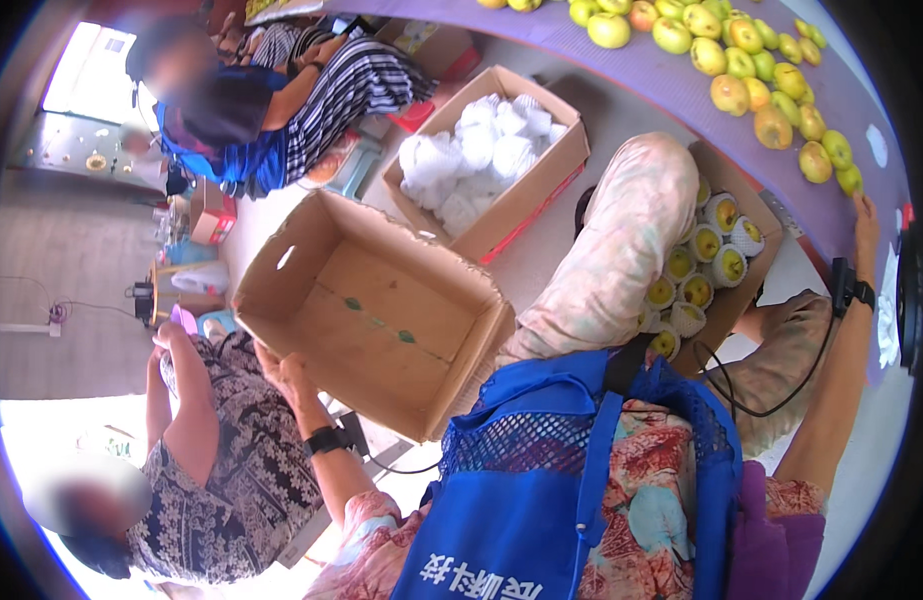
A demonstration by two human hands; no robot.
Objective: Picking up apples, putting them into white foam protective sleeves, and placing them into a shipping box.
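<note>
My left hand (289,384) is closed on the lower left edge of a brown cardboard box (391,310). The box is tilted, its bare inside facing up, with small green marks on the bottom. Far to the right, my right hand (865,225) stretches to the purple-covered table (671,75), fingers extended. Its fingertips are at the last yellow-green apple (849,180) of a long spread of apples (751,65); whether they press on it is hard to make out. Between my legs stands another carton (746,265) holding apples in white foam nets (696,290).
A carton (571,150) full of white foam nets (481,145) stands beyond the tilted box. One person (216,110) sits at the far left, another (211,450) at the near left. Cables run from bands on my wrists. A blue mesh bag (521,440) hangs on my front.
</note>
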